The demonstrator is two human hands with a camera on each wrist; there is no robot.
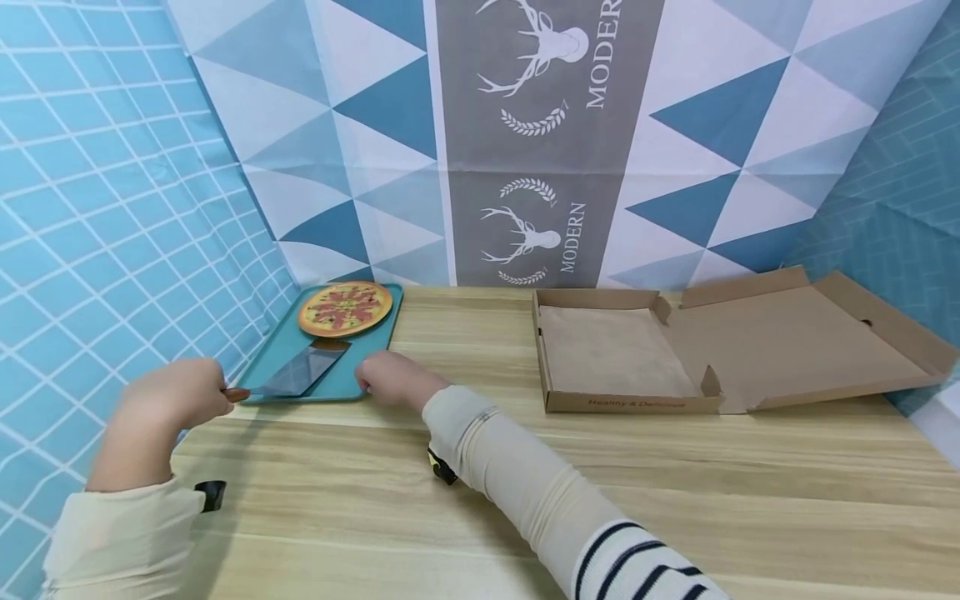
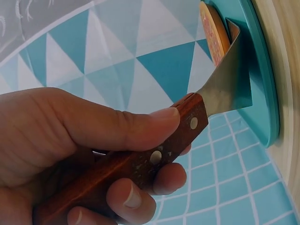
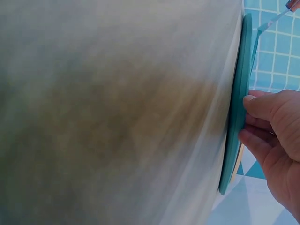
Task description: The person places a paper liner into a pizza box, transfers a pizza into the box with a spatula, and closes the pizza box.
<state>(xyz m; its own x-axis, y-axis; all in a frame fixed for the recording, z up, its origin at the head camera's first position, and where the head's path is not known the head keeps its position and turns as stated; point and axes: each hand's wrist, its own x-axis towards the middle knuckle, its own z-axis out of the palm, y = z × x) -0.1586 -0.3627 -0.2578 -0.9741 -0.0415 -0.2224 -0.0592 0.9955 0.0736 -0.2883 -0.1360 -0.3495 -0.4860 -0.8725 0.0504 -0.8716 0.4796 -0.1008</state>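
Observation:
My left hand (image 1: 176, 392) grips the wooden handle of a metal spatula (image 2: 225, 84), thumb along the top of the handle. The broad blade slants down over a teal tray (image 1: 270, 367), its front edge close to a round pizza (image 1: 345, 308); whether it touches the pizza I cannot tell. Pepperoni-red pieces cover the pizza, which lies at the tray's far end. At the tray's right side, my right hand (image 3: 276, 131) pinches the rim, with the thumb on the edge and the fingers partly hidden.
An open cardboard pizza box (image 1: 630, 400) lies on the wooden table (image 1: 465, 483) to the right, lined with brown paper (image 1: 611, 350). Its lid (image 1: 795, 337) is folded out rightward. Patterned sheets stand behind and at both sides, the left one (image 1: 112, 208) right beside the tray.

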